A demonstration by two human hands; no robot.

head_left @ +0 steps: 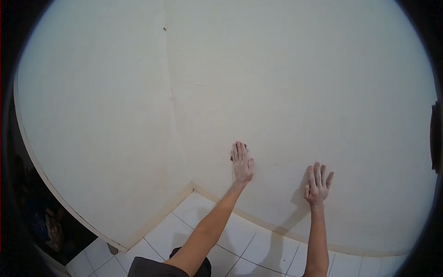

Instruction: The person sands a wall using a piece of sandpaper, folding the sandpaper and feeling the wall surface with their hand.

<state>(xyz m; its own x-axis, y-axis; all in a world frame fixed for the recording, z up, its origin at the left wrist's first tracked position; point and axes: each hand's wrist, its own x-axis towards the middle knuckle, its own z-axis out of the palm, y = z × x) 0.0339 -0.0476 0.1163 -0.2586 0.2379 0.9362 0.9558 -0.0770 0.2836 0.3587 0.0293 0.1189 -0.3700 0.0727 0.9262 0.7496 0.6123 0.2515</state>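
Observation:
Flat against the pale wall (295, 111), my left hand (241, 164) presses a piece of sandpaper (231, 158) under its fingers. Only small dark reddish-brown corners of the sheet show beside the fingers; the palm and fingers hide the rest. My right hand (317, 185) rests on the wall lower and farther right, with its fingers spread and nothing in it. Whitish dust coats both hands.
Two wall faces meet at a corner left of my hands. A cream baseboard (263, 224) runs along the bottom above white floor tiles (235, 235). Dark clutter (50, 228) lies beyond the left wall edge. A dark object (435, 138) sits at the far right.

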